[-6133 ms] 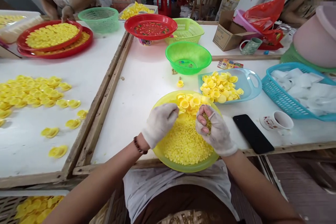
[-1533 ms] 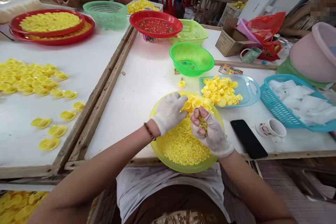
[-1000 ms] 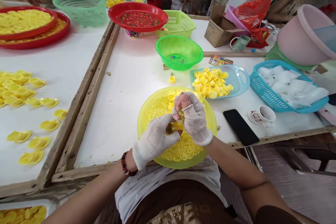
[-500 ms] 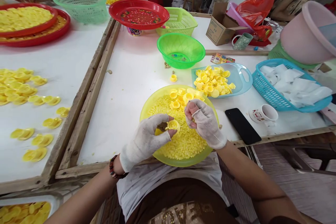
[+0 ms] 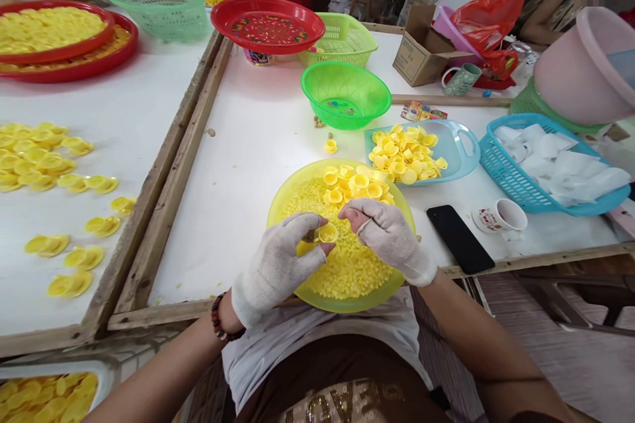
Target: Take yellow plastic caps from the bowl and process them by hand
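Note:
In a fingerless white glove, my left hand pinches a small yellow plastic cup between thumb and fingertips, its mouth facing up. My right hand, gloved the same way, is just right of the cup with thumb and fingers pressed together; whatever they may hold is hidden. Both hands are over a translucent yellow bowl against the table's front edge. Small pale-yellow pellets fill it, and several loose yellow cups rest on them at the back right.
A light-blue tray of yellow cups stands behind the bowl, a green basin beyond it. To the right lie a black phone, a white mug and a blue basket. Wooden strips border the left table's yellow pieces.
My right hand has turned, its fingertips shifting slightly left and downward toward the cup. The left hand still holds the cup in nearly the same place. The view has shifted slightly.

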The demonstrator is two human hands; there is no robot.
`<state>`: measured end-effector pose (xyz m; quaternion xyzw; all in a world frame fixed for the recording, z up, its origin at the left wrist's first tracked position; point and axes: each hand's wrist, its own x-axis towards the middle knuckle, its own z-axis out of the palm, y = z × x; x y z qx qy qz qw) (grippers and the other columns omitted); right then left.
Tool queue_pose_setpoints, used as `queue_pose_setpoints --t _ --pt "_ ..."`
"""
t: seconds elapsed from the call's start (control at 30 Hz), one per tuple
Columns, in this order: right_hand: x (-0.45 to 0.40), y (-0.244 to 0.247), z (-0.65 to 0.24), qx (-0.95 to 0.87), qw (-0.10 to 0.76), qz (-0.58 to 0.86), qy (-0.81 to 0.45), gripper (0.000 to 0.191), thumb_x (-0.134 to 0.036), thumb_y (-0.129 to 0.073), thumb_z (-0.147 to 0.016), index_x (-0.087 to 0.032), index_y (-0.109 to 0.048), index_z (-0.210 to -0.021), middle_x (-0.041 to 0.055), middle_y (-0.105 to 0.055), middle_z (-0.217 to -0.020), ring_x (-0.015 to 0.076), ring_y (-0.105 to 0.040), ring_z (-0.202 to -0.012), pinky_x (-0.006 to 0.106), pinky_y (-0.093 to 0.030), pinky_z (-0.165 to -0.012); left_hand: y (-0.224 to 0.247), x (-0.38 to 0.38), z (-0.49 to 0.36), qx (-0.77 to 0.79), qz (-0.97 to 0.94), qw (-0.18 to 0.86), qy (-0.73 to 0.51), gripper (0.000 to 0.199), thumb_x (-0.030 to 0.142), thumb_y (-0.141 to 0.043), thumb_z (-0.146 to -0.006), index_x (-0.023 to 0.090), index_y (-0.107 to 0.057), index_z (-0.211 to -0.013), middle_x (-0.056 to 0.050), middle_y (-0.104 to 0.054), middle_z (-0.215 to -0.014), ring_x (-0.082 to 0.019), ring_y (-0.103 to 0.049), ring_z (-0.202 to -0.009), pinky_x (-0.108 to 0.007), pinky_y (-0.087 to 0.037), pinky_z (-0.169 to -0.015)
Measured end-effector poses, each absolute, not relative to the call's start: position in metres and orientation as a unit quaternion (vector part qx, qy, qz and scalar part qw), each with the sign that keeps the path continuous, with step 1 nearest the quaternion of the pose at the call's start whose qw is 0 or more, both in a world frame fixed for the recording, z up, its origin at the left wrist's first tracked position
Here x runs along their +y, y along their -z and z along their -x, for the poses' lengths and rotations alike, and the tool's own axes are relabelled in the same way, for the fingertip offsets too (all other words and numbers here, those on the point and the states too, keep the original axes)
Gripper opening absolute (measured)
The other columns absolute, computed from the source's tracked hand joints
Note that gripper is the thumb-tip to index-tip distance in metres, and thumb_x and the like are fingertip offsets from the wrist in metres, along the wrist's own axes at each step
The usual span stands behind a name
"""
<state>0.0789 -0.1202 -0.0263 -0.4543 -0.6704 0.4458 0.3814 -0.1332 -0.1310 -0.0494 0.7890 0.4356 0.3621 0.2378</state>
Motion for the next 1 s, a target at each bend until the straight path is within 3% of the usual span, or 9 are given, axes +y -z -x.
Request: queue_pose_setpoints --t 0.13,0.27,0.37,0.47,0.63,0.77,0.87,1.0 --pt "-0.121 0.036 -0.08 -0.776 0.304 0.445 -0.328 0.024 -0.029 -0.046 -0.103 -0.019 -0.061 -0.086 -0.001 -0.053 -0.073 0.0124 -0.049 -0.068 0.028 -0.041 -0.066 0.047 -0.134 0.155 0.448 -0.778 0.218 -0.384 0.024 0.028 -0.07 -0.088 0.018 -0.065 -0.109 -0.008 -0.068 -0.118 -0.019 -0.068 -0.1 -0.032 -0.057 -0.089" --pt "-0.126 0.05 -0.071 -0.881 0.162 0.425 -0.13 0.016 -0.028 -0.052 -0.1 -0.016 -0.062 -0.095 0.009 -0.062 -0.096 0.0216 -0.054 -0.087 0.036 -0.045 -0.078 0.042 -0.137 0.187 0.518 -0.736 0.237 -0.365 0.026 0.034 -0.069 -0.089 0.019 -0.065 -0.109 -0.006 -0.069 -0.108 -0.019 -0.067 -0.091 -0.034 -0.058 -0.084" --pt "-0.128 0.057 -0.069 -0.902 0.102 0.405 -0.11 0.014 -0.018 -0.049 -0.098 -0.016 -0.063 -0.095 0.0092 -0.063 -0.093 0.0218 -0.055 -0.084 0.037 -0.047 -0.076 0.042 -0.142 0.195 0.52 -0.733 0.246 -0.363 0.025 0.034 -0.069 -0.089 0.018 -0.065 -0.108 -0.006 -0.069 -0.107 -0.018 -0.066 -0.088 -0.034 -0.058 -0.082" --pt "-0.124 0.054 -0.074 -0.889 0.167 0.389 -0.176 0.023 -0.006 -0.042 -0.094 -0.018 -0.062 -0.092 0.0064 -0.063 -0.09 0.0196 -0.057 -0.084 0.034 -0.049 -0.077 0.046 -0.148 0.183 0.49 -0.755 0.239 -0.364 0.022 0.029 -0.068 -0.09 0.018 -0.065 -0.109 -0.007 -0.068 -0.11 -0.017 -0.066 -0.09 -0.031 -0.057 -0.083" --pt "-0.12 0.03 -0.075 -0.803 0.351 0.356 -0.324 0.017 -0.014 -0.051 -0.097 -0.023 -0.065 -0.099 0.0035 -0.067 -0.094 0.0179 -0.063 -0.089 0.034 -0.054 -0.08 0.045 -0.147 0.148 0.459 -0.792 0.215 -0.34 0.021 0.027 -0.068 -0.09 0.019 -0.063 -0.109 -0.006 -0.068 -0.107 -0.019 -0.067 -0.094 -0.031 -0.055 -0.083" --pt "-0.119 0.019 -0.07 -0.793 0.374 0.347 -0.332 0.02 -0.015 -0.054 -0.097 -0.025 -0.069 -0.106 0.0042 -0.07 -0.1 0.0183 -0.065 -0.092 0.036 -0.055 -0.084 0.04 -0.143 0.134 0.448 -0.795 0.234 -0.335 0.015 0.025 -0.065 -0.091 0.019 -0.065 -0.104 -0.003 -0.068 -0.095 -0.016 -0.065 -0.082 -0.029 -0.053 -0.074" --pt "-0.117 0.025 -0.075 -0.784 0.389 0.377 -0.304 0.021 -0.012 -0.053 -0.096 -0.024 -0.068 -0.104 0.0028 -0.071 -0.099 0.017 -0.066 -0.091 0.033 -0.055 -0.082 0.04 -0.143 0.139 0.459 -0.779 0.244 -0.35 0.022 0.028 -0.067 -0.09 0.019 -0.064 -0.109 -0.004 -0.07 -0.1 -0.016 -0.066 -0.083 -0.03 -0.055 -0.077" --pt "-0.118 0.039 -0.078 -0.858 0.254 0.396 -0.209 0.015 -0.021 -0.052 -0.099 -0.02 -0.066 -0.102 0.0073 -0.068 -0.1 0.0216 -0.063 -0.093 0.039 -0.052 -0.084 0.038 -0.144 0.179 0.519 -0.732 0.236 -0.374 0.029 0.036 -0.066 -0.091 0.019 -0.064 -0.114 -0.007 -0.069 -0.115 -0.019 -0.068 -0.095 -0.035 -0.058 -0.087"
